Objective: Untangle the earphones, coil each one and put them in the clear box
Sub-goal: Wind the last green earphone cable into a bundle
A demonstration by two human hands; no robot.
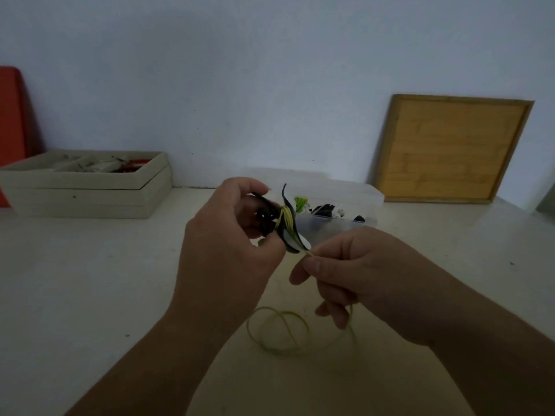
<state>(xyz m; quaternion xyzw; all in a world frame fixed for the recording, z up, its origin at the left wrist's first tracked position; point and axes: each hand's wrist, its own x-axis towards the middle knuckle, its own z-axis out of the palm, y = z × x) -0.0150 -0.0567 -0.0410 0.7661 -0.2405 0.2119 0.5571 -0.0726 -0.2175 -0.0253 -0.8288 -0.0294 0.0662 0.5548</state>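
Left hand [228,235]: raised over table [90,295], fingers and thumb curled tight round dark bundle [289,240].

Bundle: black, white patch at lower end, yellow-green cord [284,219] wound round its middle. Too blurred to tell its make-up.

Right hand [339,271]: just beside bundle, lower. Thumb and forefinger pinched together on cord where it leaves bundle; other fingers loosely curled.

Rest of cord: hangs below right hand, lies in loose loops on table between forearms.

Clear box [372,198]: on table behind both hands, near wall. Holds black, white and green pieces.

Far left, by wall: beige tray [84,190] with small oddments; red panel [12,130] behind it.

Right: wooden board [450,151], leans on wall.
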